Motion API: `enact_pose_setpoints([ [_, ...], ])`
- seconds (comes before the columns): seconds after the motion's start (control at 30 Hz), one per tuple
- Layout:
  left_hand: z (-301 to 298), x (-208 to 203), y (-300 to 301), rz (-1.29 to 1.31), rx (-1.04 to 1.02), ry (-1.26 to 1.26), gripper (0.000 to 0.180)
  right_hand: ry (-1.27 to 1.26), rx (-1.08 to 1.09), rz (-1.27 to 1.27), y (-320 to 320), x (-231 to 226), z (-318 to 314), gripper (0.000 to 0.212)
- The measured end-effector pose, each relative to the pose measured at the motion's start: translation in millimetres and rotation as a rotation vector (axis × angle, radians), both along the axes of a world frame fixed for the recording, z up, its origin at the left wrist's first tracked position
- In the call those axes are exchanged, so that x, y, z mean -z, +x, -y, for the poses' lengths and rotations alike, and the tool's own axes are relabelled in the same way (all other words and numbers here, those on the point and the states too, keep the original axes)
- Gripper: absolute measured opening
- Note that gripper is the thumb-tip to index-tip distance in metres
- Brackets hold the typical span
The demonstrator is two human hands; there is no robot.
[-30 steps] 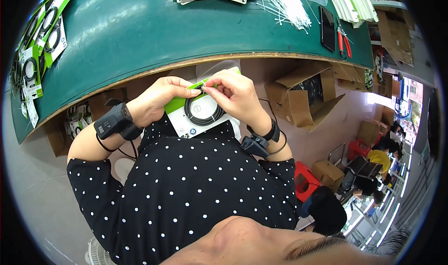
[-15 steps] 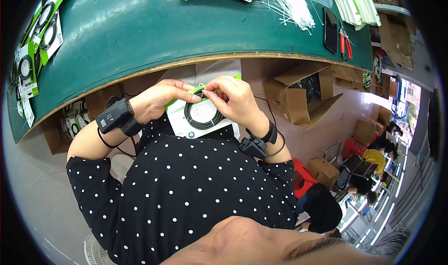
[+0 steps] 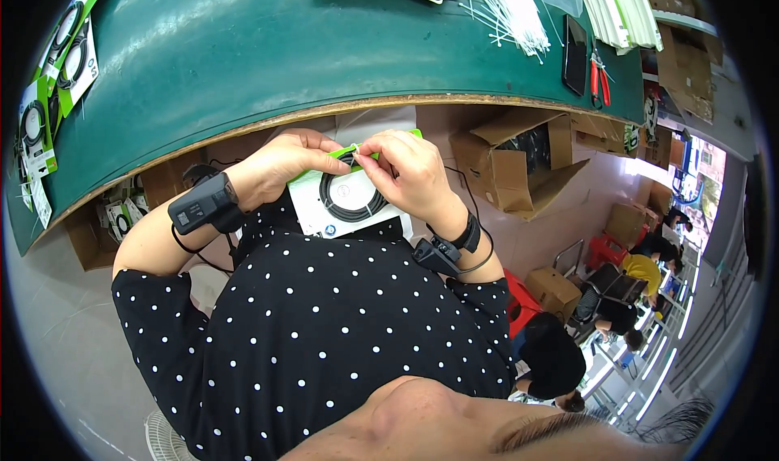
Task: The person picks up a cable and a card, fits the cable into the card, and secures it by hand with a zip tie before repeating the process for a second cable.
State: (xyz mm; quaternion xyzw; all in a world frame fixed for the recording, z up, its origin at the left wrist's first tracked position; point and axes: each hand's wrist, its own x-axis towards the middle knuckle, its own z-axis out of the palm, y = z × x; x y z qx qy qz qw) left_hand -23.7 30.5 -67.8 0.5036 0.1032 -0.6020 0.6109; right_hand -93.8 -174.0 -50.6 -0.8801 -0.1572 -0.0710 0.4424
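Observation:
A white and green packaging card [image 3: 307, 204] lies tilted over my lap below the table edge. On it sits a coiled black cable [image 3: 327, 200]. My left hand [image 3: 284, 165] grips the card's upper left edge, thumb over the front. My right hand [image 3: 406, 169] is closed at the top of the coil, pinching a thin white cable tie [image 3: 355, 147]. The tie's far part is hidden by my fingers. Both hands nearly meet at the card's green strip.
Loose white cable ties [image 3: 519, 19], a phone [image 3: 574, 53] and red-handled pliers [image 3: 599, 79] lie on the green table [image 3: 243, 47]. Finished-looking cable cards [image 3: 36, 124] pile up at the left. An open cardboard box [image 3: 507, 169] stands below the table, right. People sit farther right.
Both hands stay at the top of the coil, with only small finger shifts at the tie. The view has shifted slightly.

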Motion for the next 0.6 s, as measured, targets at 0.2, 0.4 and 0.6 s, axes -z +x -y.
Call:
enact_pose_setpoints([
  [0.2,-0.9,4.0,2.1,-0.016,-0.008,-0.009,0.034,-0.048,-0.002,0.013,3.6,-1.6,-0.7,0.015],
  [0.4,0.0,6.8,1.1,-0.02,-0.03,0.009,0.035,-0.064,-0.005,0.02,2.6,1.9,0.9,0.016],
  [0.6,0.3,6.7,1.2,-0.037,-0.043,0.035,0.033,-0.071,0.01,0.06,-1.9,3.5,0.1,0.017],
])
